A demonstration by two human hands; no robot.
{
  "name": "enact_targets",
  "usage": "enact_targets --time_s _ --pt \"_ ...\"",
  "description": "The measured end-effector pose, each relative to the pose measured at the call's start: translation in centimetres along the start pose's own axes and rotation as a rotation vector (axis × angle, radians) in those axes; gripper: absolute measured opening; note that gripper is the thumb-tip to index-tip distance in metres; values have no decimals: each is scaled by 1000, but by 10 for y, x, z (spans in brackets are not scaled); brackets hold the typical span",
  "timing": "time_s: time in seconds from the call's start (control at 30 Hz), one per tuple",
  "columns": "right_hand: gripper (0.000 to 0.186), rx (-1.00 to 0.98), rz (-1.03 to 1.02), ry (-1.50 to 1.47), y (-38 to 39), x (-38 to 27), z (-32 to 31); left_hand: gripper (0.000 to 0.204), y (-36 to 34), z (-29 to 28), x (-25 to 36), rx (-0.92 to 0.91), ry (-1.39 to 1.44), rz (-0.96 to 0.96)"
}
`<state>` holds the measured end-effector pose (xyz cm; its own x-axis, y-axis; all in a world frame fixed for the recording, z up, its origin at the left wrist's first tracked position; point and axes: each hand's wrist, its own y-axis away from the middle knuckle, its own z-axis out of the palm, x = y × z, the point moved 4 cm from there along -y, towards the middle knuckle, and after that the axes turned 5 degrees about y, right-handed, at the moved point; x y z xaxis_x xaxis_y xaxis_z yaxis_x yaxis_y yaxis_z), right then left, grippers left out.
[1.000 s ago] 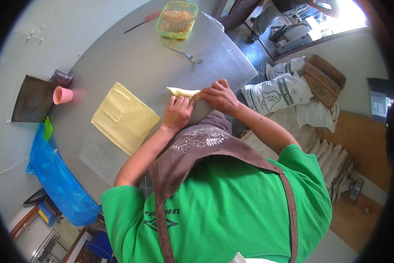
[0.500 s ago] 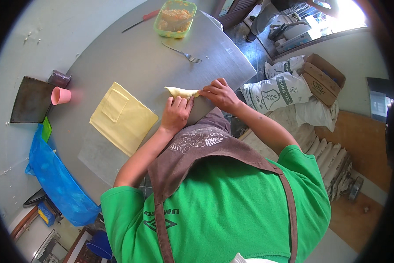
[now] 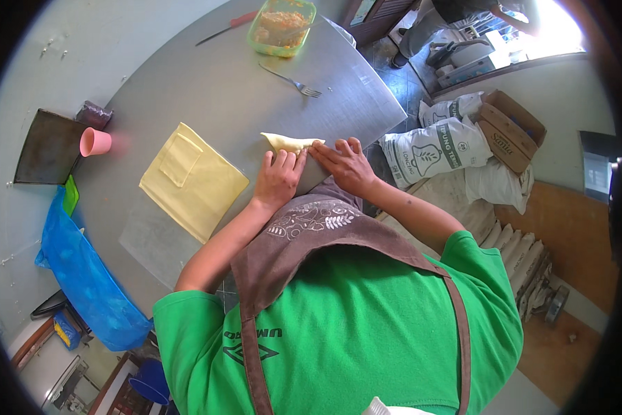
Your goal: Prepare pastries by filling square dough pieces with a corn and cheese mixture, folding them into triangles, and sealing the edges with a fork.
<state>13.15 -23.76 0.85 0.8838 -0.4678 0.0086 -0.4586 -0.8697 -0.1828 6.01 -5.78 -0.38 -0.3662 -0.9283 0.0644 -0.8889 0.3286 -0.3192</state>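
Fingers now straighter, pinch unclear, the right hand [image 3: 347, 164] likely presses the dough [image 3: 283, 142] at three o'clock, the left hand [image 3: 278, 181] grasping it at six.

A: How many things are with you?
B: You've got one left hand [image 3: 276, 181] and one right hand [image 3: 349, 166], both touching one folded piece of dough [image 3: 283, 142].
A: Left of your left hand?
B: One yellow pile [image 3: 211, 190] with one smaller piece [image 3: 181, 164] on top, then one pink cup [image 3: 95, 142].
A: Past your hands?
B: One fork [image 3: 297, 84], one green food box [image 3: 276, 51], one red-handled knife [image 3: 239, 21].
A: Far right of your right hand?
B: One open brown carton [image 3: 499, 138].
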Motion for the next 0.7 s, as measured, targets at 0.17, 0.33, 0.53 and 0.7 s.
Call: enact_targets --time_s 0.17,0.33,0.53,0.7 --pt "63 -74 113 -195 -5 12 -7 46 -1 0 0 -22 -38 -5" --pt "64 -6 147 -100 -10 7 -12 42 3 0 2 -5 -22 -28" --pt "52 -15 67 -164 -16 -7 -13 42 33 0 -5 89 131 -20" --pt "30 77 -97 -181 -79 1 -39 34 37 -4 -6 153 160 -38"
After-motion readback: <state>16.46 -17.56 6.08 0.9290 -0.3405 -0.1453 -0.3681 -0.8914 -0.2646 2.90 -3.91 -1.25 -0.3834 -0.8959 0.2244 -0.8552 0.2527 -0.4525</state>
